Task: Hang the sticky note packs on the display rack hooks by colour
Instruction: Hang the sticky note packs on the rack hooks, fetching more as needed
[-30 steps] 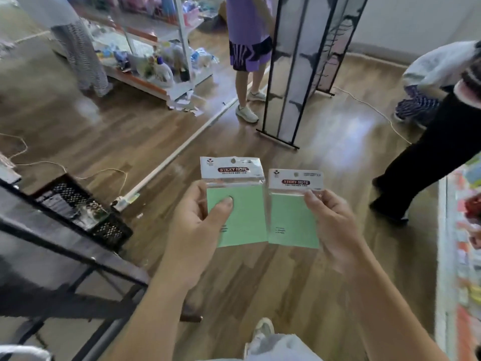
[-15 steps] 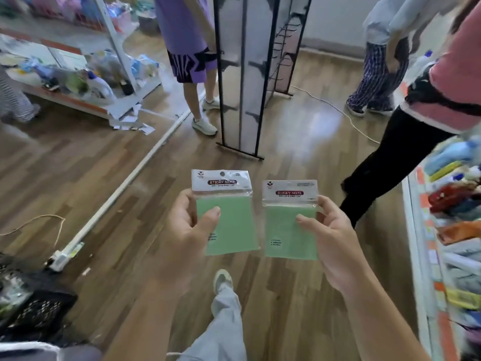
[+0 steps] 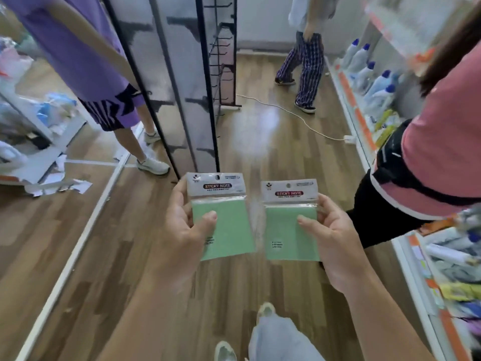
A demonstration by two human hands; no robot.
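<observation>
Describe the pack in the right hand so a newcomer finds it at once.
On the wood floor stands a tall black rack; below its foot, two green packs are held up. The right pack is pinched by the right hand. Unlike the left pack, it is on the pink-shirted person's side.

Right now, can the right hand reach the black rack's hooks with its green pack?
Probably not yet. The right hand holds its green pack near the body, and the black rack stands well ahead across the floor. Nothing seems to block the path; stepping closer should do.
</observation>
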